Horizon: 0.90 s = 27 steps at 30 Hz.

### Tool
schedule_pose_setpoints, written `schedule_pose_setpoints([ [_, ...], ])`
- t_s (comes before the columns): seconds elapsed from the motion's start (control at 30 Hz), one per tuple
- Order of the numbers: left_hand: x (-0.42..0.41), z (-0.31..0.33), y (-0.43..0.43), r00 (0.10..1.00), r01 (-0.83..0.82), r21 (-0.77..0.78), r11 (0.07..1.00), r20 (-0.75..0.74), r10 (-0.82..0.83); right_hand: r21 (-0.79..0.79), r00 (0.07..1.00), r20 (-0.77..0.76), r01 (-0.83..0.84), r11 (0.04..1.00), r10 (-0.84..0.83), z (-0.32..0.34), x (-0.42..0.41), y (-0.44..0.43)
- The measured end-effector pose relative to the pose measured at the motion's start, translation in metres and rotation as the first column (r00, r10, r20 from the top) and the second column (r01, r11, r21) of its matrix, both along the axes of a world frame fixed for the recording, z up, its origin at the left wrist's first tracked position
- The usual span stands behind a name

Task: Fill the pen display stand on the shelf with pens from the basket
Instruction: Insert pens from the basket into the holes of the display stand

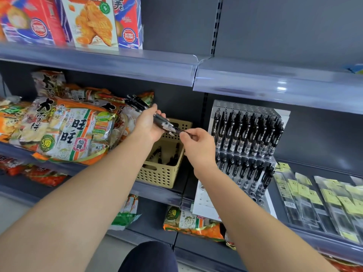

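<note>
above the beige basket (161,174), the left hand (146,125) grips a bundle of black pens (152,114), and the right hand (196,142) pinches the tip of one pen to pull it out. the step in hand seems to be separating a single pen. next it needs a free hole in the pen display stand (249,142), probably in the white front row.

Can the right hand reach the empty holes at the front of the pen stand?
Probably yes. The right hand, pinching a pen from the bunch of pens in the left hand, is beside the pen stand; the empty holes lie just below it, nothing blocking them.
</note>
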<state>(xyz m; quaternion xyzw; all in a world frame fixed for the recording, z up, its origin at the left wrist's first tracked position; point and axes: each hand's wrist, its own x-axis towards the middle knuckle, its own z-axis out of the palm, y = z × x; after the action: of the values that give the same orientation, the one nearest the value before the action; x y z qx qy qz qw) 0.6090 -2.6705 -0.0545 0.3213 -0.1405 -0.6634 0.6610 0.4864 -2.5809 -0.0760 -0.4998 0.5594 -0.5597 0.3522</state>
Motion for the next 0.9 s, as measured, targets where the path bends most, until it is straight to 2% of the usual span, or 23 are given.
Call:
schedule_pose_setpoints([
  [0.1, 0.011, -0.005, -0.006, 0.999, -0.016, 0.010, 1.000, -0.030, 0.016, -0.100, 0.957, 0.268, 0.143, 0.985, -0.112, 0.014, -0.008, 0.009],
  [0.17, 0.012, -0.009, -0.004, 1.000, 0.005, -0.008, 1.000, 0.003, -0.005, -0.153, 0.920, 0.379, 0.162, 0.975, -0.093, 0.025, -0.011, 0.014],
  [0.2, 0.011, -0.011, -0.002, 0.999, 0.022, -0.024, 0.999, 0.037, -0.021, -0.179, 0.925, 0.371, 0.157, 0.971, -0.081, 0.029, -0.012, 0.015],
  [0.3, 0.002, -0.010, 0.011, 0.980, 0.045, -0.062, 0.997, 0.195, -0.032, -0.259, 0.971, 0.211, 0.165, 0.952, -0.111, 0.032, -0.013, 0.016],
  [0.33, -0.002, -0.010, 0.015, 0.953, 0.034, -0.075, 0.997, 0.303, -0.010, -0.272, 0.978, 0.169, 0.163, 0.948, -0.120, 0.033, -0.014, 0.018],
  [0.4, -0.009, -0.007, 0.027, 0.843, 0.045, -0.109, 0.993, 0.537, 0.021, -0.282, 0.984, 0.115, 0.167, 0.945, -0.139, 0.033, -0.016, 0.020],
  [0.47, -0.016, -0.006, 0.040, 0.765, 0.125, -0.131, 0.983, 0.644, -0.012, -0.275, 0.984, 0.081, 0.178, 0.945, -0.162, 0.035, -0.021, 0.022],
  [0.57, -0.020, -0.004, 0.059, 0.696, 0.340, -0.129, 0.932, 0.700, -0.157, -0.237, 0.987, 0.053, 0.157, 0.959, -0.149, 0.041, -0.031, 0.025],
  [0.7, -0.026, -0.005, 0.077, 0.639, 0.554, -0.098, 0.827, 0.687, -0.346, -0.215, 0.996, 0.048, 0.087, 0.973, -0.079, 0.048, -0.045, 0.035],
  [0.8, -0.033, -0.007, 0.090, 0.644, 0.613, -0.110, 0.782, 0.643, -0.415, -0.219, 0.997, 0.061, 0.067, 0.974, -0.055, 0.050, -0.055, 0.044],
  [0.9, -0.044, -0.008, 0.101, 0.668, 0.589, -0.143, 0.795, 0.640, -0.379, -0.187, 0.994, 0.111, 0.044, 0.981, -0.023, 0.050, -0.066, 0.056],
])
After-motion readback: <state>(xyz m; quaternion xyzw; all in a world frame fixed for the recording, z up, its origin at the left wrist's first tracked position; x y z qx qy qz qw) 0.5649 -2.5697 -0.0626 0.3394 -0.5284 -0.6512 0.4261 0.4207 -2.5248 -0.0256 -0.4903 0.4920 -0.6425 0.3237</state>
